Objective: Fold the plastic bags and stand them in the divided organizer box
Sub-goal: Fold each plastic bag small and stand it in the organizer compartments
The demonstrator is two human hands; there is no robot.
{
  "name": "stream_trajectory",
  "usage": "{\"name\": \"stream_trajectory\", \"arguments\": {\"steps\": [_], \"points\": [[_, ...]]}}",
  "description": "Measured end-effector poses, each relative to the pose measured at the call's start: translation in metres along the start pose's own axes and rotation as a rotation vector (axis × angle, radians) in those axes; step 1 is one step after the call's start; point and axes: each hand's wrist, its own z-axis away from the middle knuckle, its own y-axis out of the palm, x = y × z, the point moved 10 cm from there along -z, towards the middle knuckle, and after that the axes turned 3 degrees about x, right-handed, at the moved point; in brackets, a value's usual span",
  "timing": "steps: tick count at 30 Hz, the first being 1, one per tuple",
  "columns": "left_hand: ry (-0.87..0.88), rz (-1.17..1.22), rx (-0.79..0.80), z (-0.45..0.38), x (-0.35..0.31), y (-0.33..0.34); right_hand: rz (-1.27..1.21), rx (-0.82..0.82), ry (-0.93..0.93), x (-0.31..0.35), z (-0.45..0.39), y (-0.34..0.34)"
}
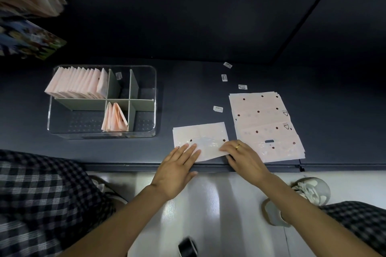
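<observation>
One plastic bag (200, 137) is being folded at the near edge of the tabletop (208, 81), between the divided organizer box (154, 98) and the stack of unfolded bags (265, 125).

Its near portion is pressed flat under both hands: the left hand (177, 170) is laid open with straight fingers on the bag's near left corner, while the right hand (243, 157) is held on the near right edge with fingers slightly bent; whether that edge is pinched cannot be told. Folded bags (77, 83) are already stood in the far left compartment, and a few more in a near compartment. A further fold, with the crease pressed, is judged to be needed next.
</observation>
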Motion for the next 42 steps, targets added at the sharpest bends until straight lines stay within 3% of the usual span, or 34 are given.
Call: {"name": "stream_trajectory", "arguments": {"steps": [3, 7, 11, 13, 19, 22, 25, 28, 30, 33, 36, 38, 42], "points": [[-0.022, 0.134, 0.053, -0.005, 0.008, 0.005, 0.052, -0.016, -0.063, 0.002, -0.004, -0.002], [-0.104, 0.289, 0.025, -0.007, 0.03, 0.0, -0.262, 0.035, 0.156, -0.024, -0.007, 0.006], [-0.394, 0.515, -0.154, -0.002, 0.069, -0.017, -0.524, 0.108, 0.367, -0.047, -0.012, 0.015], [-0.567, 0.638, -0.157, 0.0, 0.086, -0.012, -0.597, 0.092, 0.446, -0.055, -0.017, 0.016], [-0.734, 0.814, -0.167, 0.004, 0.094, -0.002, -0.548, 0.04, 0.65, -0.075, -0.043, 0.019], [-0.676, 0.676, -0.254, 0.003, 0.09, -0.017, -0.428, 0.063, 0.707, -0.078, -0.05, 0.02], [-0.403, 0.356, -0.339, -0.007, 0.059, -0.043, -0.368, 0.075, 0.75, -0.08, -0.052, 0.022], [-0.141, 0.146, -0.095, -0.026, 0.017, -0.019, -0.317, 0.089, 0.777, -0.081, -0.053, 0.024], [-0.112, 0.0, 0.127, -0.031, 0.013, 0.011, -0.299, 0.108, 0.791, -0.082, -0.053, 0.026], [-0.138, -0.095, 0.24, -0.03, 0.022, 0.029, -0.244, 0.13, 0.795, -0.075, -0.054, 0.022], [-0.12, -0.101, 0.261, -0.03, 0.024, 0.033, -0.088, -0.086, 0.651, -0.049, -0.057, -0.006], [-0.112, -0.112, 0.256, -0.029, 0.024, 0.034, -0.206, -0.148, 0.463, -0.015, -0.061, -0.004], [-0.103, -0.101, 0.283, -0.029, 0.025, 0.036, -0.487, 0.201, 0.243, 0.043, -0.064, 0.051]]}}
